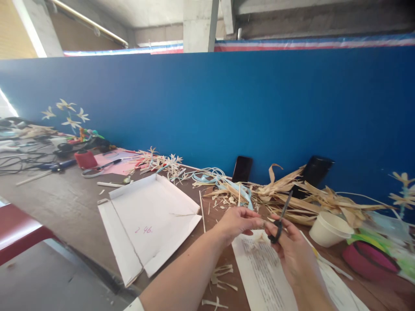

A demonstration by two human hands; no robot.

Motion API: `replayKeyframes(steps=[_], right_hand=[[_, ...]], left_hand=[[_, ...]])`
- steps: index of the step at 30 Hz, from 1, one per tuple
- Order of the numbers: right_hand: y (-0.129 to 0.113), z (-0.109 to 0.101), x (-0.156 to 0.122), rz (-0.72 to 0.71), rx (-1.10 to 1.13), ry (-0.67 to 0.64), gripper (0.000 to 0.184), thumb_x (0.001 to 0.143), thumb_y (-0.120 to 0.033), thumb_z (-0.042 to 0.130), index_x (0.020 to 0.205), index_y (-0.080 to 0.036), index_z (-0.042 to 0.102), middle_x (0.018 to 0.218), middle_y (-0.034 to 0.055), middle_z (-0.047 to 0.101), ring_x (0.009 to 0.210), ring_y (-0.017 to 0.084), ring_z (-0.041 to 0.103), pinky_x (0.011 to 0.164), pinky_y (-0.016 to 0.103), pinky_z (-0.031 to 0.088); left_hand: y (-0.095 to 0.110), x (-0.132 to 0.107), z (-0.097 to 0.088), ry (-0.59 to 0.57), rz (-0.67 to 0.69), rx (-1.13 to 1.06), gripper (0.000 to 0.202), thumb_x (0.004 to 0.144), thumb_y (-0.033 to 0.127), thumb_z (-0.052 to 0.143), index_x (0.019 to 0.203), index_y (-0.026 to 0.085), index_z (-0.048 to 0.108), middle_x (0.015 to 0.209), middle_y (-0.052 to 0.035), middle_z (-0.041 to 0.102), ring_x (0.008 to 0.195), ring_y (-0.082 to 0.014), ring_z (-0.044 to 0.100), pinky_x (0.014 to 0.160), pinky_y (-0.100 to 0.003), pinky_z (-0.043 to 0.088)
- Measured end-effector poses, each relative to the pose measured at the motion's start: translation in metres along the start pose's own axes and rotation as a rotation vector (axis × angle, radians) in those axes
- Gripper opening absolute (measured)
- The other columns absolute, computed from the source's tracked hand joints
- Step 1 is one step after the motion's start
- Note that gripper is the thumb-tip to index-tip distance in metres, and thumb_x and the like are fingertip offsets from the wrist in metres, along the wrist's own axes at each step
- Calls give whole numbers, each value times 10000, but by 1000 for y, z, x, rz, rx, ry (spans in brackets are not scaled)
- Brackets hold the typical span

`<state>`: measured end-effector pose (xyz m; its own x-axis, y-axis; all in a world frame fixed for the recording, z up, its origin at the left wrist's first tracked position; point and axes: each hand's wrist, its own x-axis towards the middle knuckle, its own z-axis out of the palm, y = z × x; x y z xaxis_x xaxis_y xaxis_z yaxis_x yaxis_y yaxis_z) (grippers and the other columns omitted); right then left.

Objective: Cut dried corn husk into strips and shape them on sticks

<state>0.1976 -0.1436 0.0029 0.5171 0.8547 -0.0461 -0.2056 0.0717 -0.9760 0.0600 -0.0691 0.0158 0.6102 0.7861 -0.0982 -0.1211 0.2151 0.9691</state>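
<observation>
My right hand [293, 248] is closed around a small pair of black-handled scissors [286, 204], the blades pointing up and away from me. Just to its left, my left hand [238, 222] pinches with thumb and forefinger, the fingertips close to those of the right. What lies in the pinch is too small to make out. Under both hands is a printed paper sheet [259, 268] with pale scraps on top. Cut pale strips [222, 274] are on the brown table left of the sheet.
Dried husks [292, 185] are heaped along the blue partition [207, 108], where two phones lean, one a black phone [242, 168]. An off-white paper cup [330, 229] stands right, near a magenta roll [369, 261]. Left lies an open white box lid [155, 220]; husk flowers [69, 114] stand farther left.
</observation>
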Motion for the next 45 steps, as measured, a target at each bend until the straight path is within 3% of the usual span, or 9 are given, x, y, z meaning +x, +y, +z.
replayKeyframes(steps=[4, 9, 14, 18, 23, 30, 34, 45], right_hand=[[0, 0, -1, 13, 11, -4, 489, 611, -311, 783, 1062, -269, 600, 680, -49, 632, 601, 110, 530, 499, 186, 382], [3, -3, 2, -28, -101, 2, 509, 607, -281, 771, 1084, -264, 597, 727, -45, 651, 635, 127, 542, 542, 210, 398], [5, -7, 7, -101, -222, -37, 550, 593, -270, 765, 1109, -231, 581, 732, -13, 678, 698, 184, 592, 649, 287, 442], [4, -7, 7, -95, -228, -32, 565, 588, -309, 767, 1117, -232, 583, 737, -8, 686, 688, 189, 603, 630, 287, 444], [1, -5, 2, -71, -286, 68, 545, 636, -427, 729, 1136, -255, 594, 731, -3, 677, 740, 185, 606, 518, 225, 398], [1, 5, -6, 82, -226, -163, 510, 634, -448, 729, 1085, -229, 637, 763, 21, 655, 745, 198, 604, 433, 212, 359], [0, 10, -11, 118, -148, -214, 497, 606, -408, 754, 1060, -227, 664, 740, 19, 647, 697, 184, 576, 429, 220, 366], [3, 13, -10, 113, -172, -227, 472, 608, -419, 756, 1031, -223, 683, 697, 17, 644, 628, 159, 554, 421, 215, 366]], left_hand=[[-1, -1, 1, 15, 2, 41, 337, 587, 385, 745, 793, 140, 640, 788, -33, 637, 705, -97, 561, 639, -223, 438], [0, -2, 2, -18, 19, 87, 374, 588, 398, 745, 857, 158, 642, 833, -35, 640, 719, -109, 570, 625, -226, 457], [-5, 2, 0, 54, 85, 311, 304, 633, 406, 697, 789, 148, 661, 733, -22, 633, 630, -93, 532, 580, -206, 413], [-11, 6, -3, 69, 109, 400, 275, 648, 406, 670, 753, 153, 677, 719, -20, 642, 642, -107, 535, 591, -209, 396], [-6, 6, -3, 116, 96, 315, 221, 645, 345, 668, 754, 153, 682, 680, -5, 621, 614, -94, 504, 601, -209, 385], [4, 5, -2, 299, 174, 146, 202, 656, 322, 664, 729, 135, 661, 637, 6, 591, 584, -82, 474, 582, -200, 384], [5, 7, -1, 380, 198, 128, 174, 677, 299, 644, 729, 134, 656, 642, -1, 600, 607, -94, 503, 597, -202, 400], [3, 7, 4, 386, 208, -29, 111, 675, 235, 635, 719, 133, 633, 641, 4, 592, 562, -81, 482, 567, -197, 392]])
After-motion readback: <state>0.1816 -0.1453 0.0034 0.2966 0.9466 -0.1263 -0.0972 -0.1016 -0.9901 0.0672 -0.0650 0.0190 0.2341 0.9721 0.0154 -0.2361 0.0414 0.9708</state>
